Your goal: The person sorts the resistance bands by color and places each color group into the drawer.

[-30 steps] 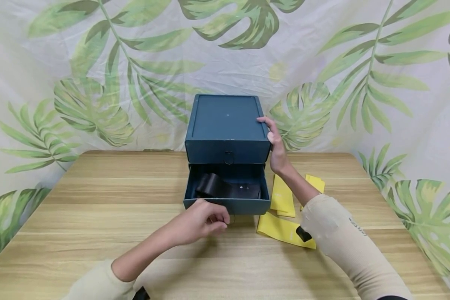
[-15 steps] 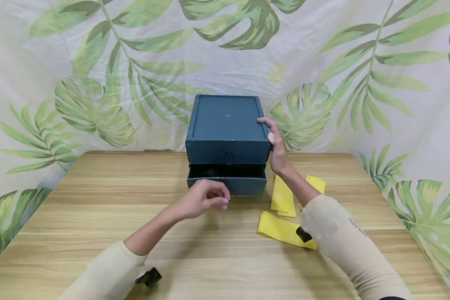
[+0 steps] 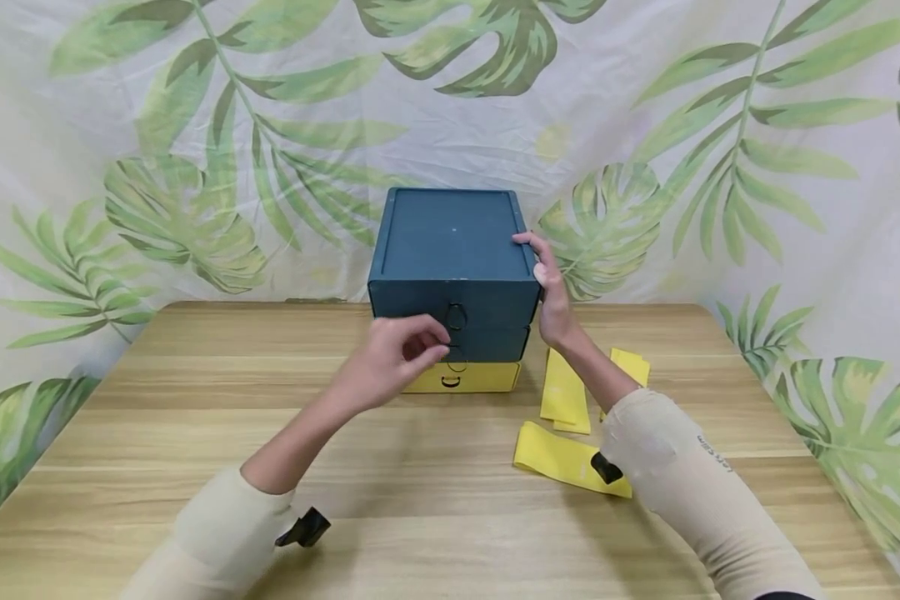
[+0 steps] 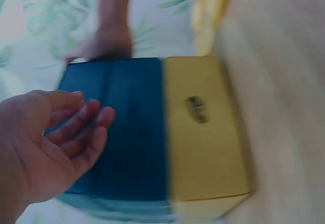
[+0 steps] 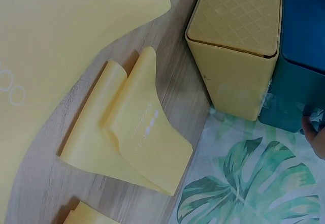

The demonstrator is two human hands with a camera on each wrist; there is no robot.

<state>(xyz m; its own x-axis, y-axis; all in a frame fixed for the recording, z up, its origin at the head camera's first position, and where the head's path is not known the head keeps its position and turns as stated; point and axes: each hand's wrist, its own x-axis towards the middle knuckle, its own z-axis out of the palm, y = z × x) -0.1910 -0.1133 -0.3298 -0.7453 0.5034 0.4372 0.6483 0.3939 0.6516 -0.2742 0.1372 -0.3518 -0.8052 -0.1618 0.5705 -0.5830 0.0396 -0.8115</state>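
A small drawer unit stands on the table, with two dark blue drawers [image 3: 453,237] above a yellow drawer [image 3: 487,378]. All its drawers appear pushed in. Ring pulls hang on the fronts. My left hand [image 3: 390,354] is just before the blue fronts, fingers loosely bent near the lower blue drawer's ring [image 3: 457,360]. In the left wrist view, no object shows between the fingers of that left hand [image 4: 56,142]. On the unit's upper right edge rests my right hand [image 3: 551,292], thumb at the side and a finger over the top.
Right of the unit lie flat yellow bands: a folded one [image 3: 565,392], one further right [image 3: 632,367] and one nearer [image 3: 562,461]. White print shows on a band [image 5: 144,127] in the right wrist view. A leaf-patterned cloth [image 3: 307,125] hangs behind the table.
The lower blue drawer, earlier pulled out with a rolled black band inside, has slid in as my left hand moved forward. The yellow drawer front became visible. My right hand stayed on the unit.
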